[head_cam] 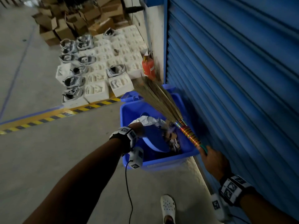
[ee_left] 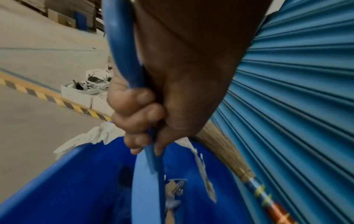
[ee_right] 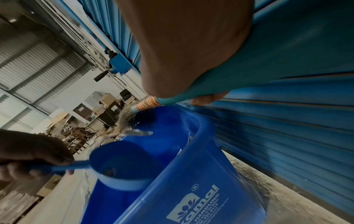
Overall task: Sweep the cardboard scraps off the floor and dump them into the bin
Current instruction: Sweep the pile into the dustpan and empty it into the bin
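**Both hands gripping, dustpan tipped over the bin**

Gripped in the left hand [ee_left: 153, 94] is the blue dustpan [head_cam: 155, 139], fingers curled round its thin handle; the right hand [head_cam: 213, 160] is wrapped round the teal end of the broom [head_cam: 161, 101], held up off the floor with its bristles fanned above the far side of the bin.

Largest in sight is the blue roller shutter [head_cam: 234, 78], filling the right side of the head view. Next to it on the concrete floor [head_cam: 48, 159] stands the blue plastic bin [head_cam: 161, 164], open-topped, close against the shutter. White moulded trays [head_cam: 97, 91] lie beyond a yellow-and-black floor stripe [head_cam: 90, 107], with a red extinguisher [head_cam: 148, 66] near the wall.

Inside the bin, the head view shows cardboard scraps [head_cam: 171, 136] lying beside crumpled white paper [head_cam: 148, 120], next to the tilted dustpan. The left wrist view shows the handle grip close up and corrugated scraps below. Only the right wrist view shows the white lettering on the bin's outer wall and some dark debris in the pan's scoop.
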Available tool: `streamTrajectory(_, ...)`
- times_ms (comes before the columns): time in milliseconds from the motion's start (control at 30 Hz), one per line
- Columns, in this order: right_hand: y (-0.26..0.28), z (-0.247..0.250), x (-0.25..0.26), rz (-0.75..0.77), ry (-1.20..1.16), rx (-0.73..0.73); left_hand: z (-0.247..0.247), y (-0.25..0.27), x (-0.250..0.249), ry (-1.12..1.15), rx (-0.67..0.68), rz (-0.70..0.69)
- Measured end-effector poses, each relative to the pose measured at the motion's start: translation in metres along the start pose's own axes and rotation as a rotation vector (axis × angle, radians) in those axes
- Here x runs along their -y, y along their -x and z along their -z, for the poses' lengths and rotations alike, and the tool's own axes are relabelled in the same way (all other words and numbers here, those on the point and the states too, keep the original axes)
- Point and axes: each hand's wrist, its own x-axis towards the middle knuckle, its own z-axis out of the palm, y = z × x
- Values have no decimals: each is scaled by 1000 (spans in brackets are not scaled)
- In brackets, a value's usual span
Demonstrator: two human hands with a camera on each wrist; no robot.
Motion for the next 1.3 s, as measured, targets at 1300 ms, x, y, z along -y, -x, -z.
streamTrajectory(1300,164,-52,96,193,-24,56,-11,221,280,298,-143,184)
